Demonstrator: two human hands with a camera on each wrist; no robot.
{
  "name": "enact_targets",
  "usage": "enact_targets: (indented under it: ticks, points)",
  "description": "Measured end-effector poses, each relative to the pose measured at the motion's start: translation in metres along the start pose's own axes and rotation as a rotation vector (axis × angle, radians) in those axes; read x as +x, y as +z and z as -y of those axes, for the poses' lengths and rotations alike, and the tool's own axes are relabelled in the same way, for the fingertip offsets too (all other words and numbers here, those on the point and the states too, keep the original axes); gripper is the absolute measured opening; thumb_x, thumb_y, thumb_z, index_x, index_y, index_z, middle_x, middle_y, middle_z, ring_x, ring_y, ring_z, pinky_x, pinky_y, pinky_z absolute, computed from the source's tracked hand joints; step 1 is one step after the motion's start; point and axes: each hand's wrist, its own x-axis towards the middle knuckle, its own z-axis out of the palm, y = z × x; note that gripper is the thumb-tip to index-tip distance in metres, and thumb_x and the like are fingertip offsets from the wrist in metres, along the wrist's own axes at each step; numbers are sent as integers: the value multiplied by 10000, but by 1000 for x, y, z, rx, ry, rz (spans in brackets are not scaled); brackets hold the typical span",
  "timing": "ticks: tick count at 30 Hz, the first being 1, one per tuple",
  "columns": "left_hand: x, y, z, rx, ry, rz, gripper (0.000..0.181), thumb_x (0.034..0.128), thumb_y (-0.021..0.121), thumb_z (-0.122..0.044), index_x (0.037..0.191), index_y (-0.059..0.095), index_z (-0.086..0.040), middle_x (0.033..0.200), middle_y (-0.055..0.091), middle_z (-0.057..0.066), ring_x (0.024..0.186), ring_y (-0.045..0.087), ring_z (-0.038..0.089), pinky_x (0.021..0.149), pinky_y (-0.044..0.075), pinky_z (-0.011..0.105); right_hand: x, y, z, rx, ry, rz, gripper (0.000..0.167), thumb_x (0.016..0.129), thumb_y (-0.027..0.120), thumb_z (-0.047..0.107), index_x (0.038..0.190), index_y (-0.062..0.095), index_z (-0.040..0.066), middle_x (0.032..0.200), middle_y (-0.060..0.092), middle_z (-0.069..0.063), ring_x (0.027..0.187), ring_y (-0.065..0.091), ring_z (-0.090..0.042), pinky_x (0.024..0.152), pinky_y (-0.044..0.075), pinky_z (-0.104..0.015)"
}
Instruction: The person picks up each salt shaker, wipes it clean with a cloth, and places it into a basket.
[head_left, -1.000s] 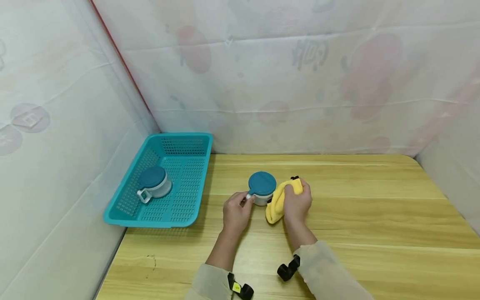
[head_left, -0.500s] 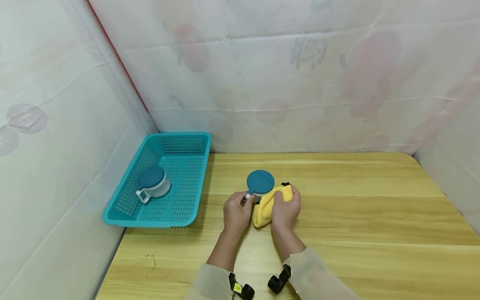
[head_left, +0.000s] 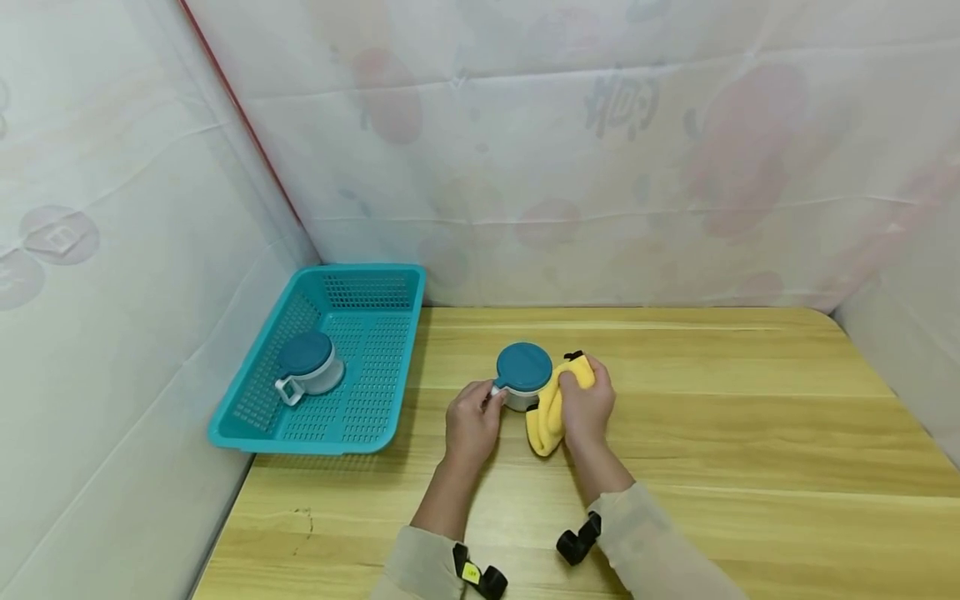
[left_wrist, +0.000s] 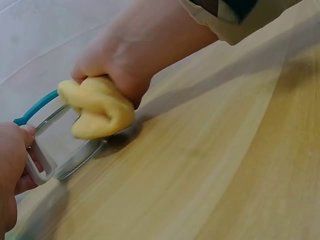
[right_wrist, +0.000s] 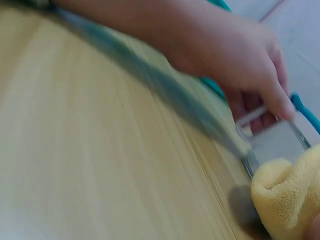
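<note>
Hands [head_left: 471, 423] [head_left: 588, 412] grip fuzzy, folded cloth [head_left: 549, 417] and a round, loop-handled jar [head_left: 524, 375].

Cloth [head_left: 546, 427] — yellow | jar lid [head_left: 524, 367] — blue | basket [head_left: 315, 447] turquoise | table [head_left: 750, 433] yellowish, wood-grained

Creased, pale printed sheeting [head_left: 480, 179] stands behind a wood-grain table [head_left: 750, 433].

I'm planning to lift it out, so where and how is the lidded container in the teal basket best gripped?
Probably reach down from the person's side for its white loop handle, the part the left hand grips on the other container. This one juts toward the near left corner of the basket, so it looks easy to hook, while the walls would hamper a level approach.
</note>
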Motion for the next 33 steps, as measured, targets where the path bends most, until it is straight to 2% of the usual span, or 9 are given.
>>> enact_targets:
  ticks: [7,9,13,21,27,33]
  points:
    - [2,-6,8,-54,-37,95,161,919,703,-189,973,742,-43,941,726,67,844,696,152,702,577,246,28,-18,5,-165,0,247,488,885,593,115,1369,549,157,1100,553,-108,795,566,-172,615,521,-234]
    - [2,-7,8,-73,-50,124,161,920,702,-181,994,742,-44,962,727,66,860,693,152,714,577,248,34,-21,7,-185,-3,283,493,877,600,113,1365,553,167,1107,556,-106,791,568,-170,617,527,-239]
    - [1,-7,8,-103,-75,164,181,923,699,-177,1036,741,-42,989,726,67,882,693,147,737,577,241,39,-24,12,-189,-23,303,485,867,603,87,1346,575,161,1115,566,-107,777,570,-156,615,529,-231]
    - [2,-5,8,-143,-80,129,192,915,713,-180,1028,748,-29,944,729,79,835,695,152,709,574,220,40,-22,9,-238,-54,358,454,900,566,96,1350,571,158,1117,561,-125,764,550,-164,602,510,-229]
    - [2,-5,6,-146,-102,125,198,915,713,-182,1032,751,-27,944,731,72,829,688,142,710,572,218,42,-23,5,-288,-60,458,464,926,532,67,1384,533,143,1183,547,-150,842,548,-208,653,514,-260]
    - [2,-5,6,-148,-119,103,202,928,697,-195,1043,751,-38,959,732,64,828,674,142,703,571,227,43,-26,6,-360,-73,541,464,942,531,65,1400,501,133,1140,539,-176,842,552,-239,659,516,-298]
